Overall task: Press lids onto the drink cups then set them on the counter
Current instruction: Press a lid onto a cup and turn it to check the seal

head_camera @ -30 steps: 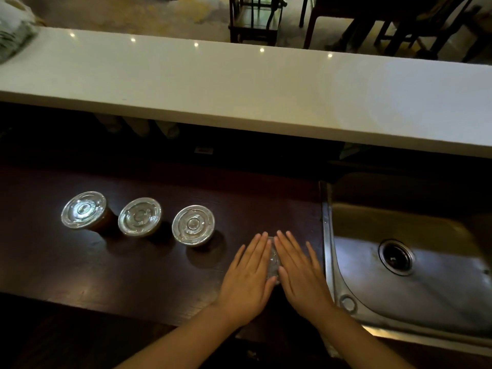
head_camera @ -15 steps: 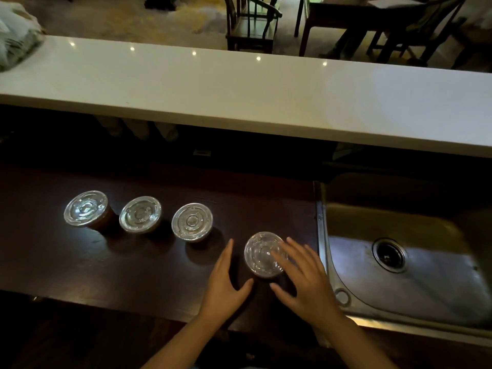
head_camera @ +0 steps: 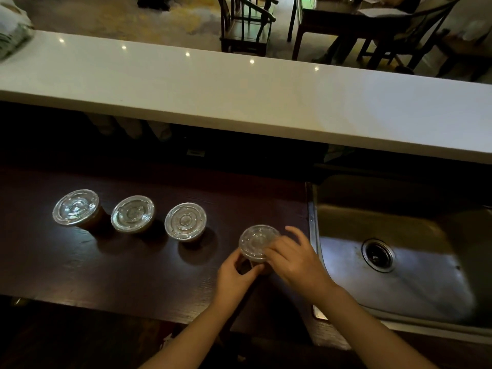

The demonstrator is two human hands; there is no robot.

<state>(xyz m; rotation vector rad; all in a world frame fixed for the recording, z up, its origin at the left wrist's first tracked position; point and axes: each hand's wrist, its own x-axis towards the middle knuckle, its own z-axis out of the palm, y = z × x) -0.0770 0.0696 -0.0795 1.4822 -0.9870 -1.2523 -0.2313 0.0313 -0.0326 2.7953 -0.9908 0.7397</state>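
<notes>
A drink cup with a clear plastic lid (head_camera: 257, 242) stands on the dark wooden worktop (head_camera: 133, 267) close to the sink. My left hand (head_camera: 235, 275) wraps the cup's side from the left. My right hand (head_camera: 295, 258) grips it from the right, fingers curled over the lid's edge. Three more lidded cups stand in a row to the left: one (head_camera: 76, 207), a second (head_camera: 132, 214) and a third (head_camera: 185, 221). The raised white counter (head_camera: 239, 94) runs across behind them.
A steel sink (head_camera: 399, 262) with a round drain lies directly right of the cup. A folded bundle (head_camera: 12, 33) rests on the white counter's far left end. Dark chairs (head_camera: 247, 25) and a table (head_camera: 346, 22) stand beyond the counter.
Both hands lay flat on top of the lid a second ago. They then slid off to the cup's sides and have now closed around it.
</notes>
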